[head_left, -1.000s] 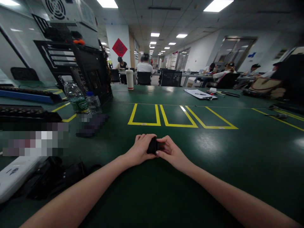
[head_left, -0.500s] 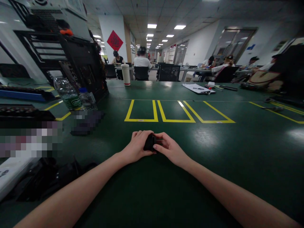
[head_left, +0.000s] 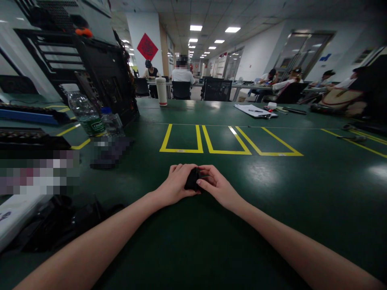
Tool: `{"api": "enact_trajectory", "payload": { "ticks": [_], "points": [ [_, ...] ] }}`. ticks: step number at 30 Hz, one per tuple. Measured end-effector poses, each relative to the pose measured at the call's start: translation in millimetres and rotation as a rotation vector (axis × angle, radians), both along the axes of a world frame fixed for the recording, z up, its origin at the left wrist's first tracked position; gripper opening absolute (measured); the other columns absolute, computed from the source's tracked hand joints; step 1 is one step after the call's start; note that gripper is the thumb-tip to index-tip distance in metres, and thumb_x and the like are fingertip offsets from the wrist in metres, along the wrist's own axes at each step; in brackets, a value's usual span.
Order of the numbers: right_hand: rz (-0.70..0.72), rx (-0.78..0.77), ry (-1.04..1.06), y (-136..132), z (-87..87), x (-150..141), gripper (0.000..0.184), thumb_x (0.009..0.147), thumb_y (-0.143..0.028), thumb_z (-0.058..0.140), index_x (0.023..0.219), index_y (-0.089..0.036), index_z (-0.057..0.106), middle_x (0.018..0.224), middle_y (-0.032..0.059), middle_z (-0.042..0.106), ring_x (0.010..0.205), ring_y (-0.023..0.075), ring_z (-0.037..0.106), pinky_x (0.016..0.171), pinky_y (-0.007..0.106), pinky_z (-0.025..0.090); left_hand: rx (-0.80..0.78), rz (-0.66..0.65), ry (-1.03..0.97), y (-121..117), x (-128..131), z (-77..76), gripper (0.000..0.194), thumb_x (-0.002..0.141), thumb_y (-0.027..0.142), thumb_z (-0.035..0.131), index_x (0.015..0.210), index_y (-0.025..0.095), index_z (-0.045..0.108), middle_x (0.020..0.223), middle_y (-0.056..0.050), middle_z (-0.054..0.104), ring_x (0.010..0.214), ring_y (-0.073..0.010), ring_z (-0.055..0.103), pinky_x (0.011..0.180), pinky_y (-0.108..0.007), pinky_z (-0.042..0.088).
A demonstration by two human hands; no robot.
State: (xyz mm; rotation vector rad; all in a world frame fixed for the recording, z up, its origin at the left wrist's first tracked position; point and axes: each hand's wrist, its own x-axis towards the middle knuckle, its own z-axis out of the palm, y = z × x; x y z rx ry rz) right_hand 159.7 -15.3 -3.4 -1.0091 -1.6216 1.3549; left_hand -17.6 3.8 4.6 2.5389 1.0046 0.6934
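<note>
A small black object (head_left: 191, 180) sits between my two hands over the middle of the green table (head_left: 193, 241). Its kind is hard to make out, since fingers cover much of it. My left hand (head_left: 175, 183) wraps round it from the left, fingers over the top and thumb along the near side. From the right, my right hand (head_left: 217, 185) closes on its edge, with the thumb and bent fingers touching its right face.
Yellow tape frames (head_left: 181, 151) mark the table beyond my hands. Plastic bottles (head_left: 83, 108) and a black rack (head_left: 102, 84) stand left. A white tumbler (head_left: 161, 92) and a clipboard (head_left: 255, 110) are at the far edge. Black parts (head_left: 69, 221) lie near left. People sit at desks behind.
The whole view has shifted slightly, so the table and hands appear a little further right. Both hands keep their hold on the black object, with only slight finger movement.
</note>
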Motion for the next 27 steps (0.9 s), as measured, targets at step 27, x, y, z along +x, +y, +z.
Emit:
{"api": "enact_trajectory", "payload": {
  "ticks": [27],
  "points": [
    [0.041, 0.024, 0.053, -1, -0.2, 2, 0.017, 0.077, -0.024, 0.054, 0.092, -0.022, 0.045, 0.093, 0.0006, 0.053, 0.088, 0.0159, 0.057, 0.075, 0.034, 0.050, 0.035, 0.015, -0.006, 4, 2, -9.6, 0.057, 0.069, 0.036, 0.063, 0.115, 0.022, 0.033, 0.109, -0.006, 0.048, 0.098, -0.0234, 0.046, 0.087, -0.040, 0.029]
  ]
}}
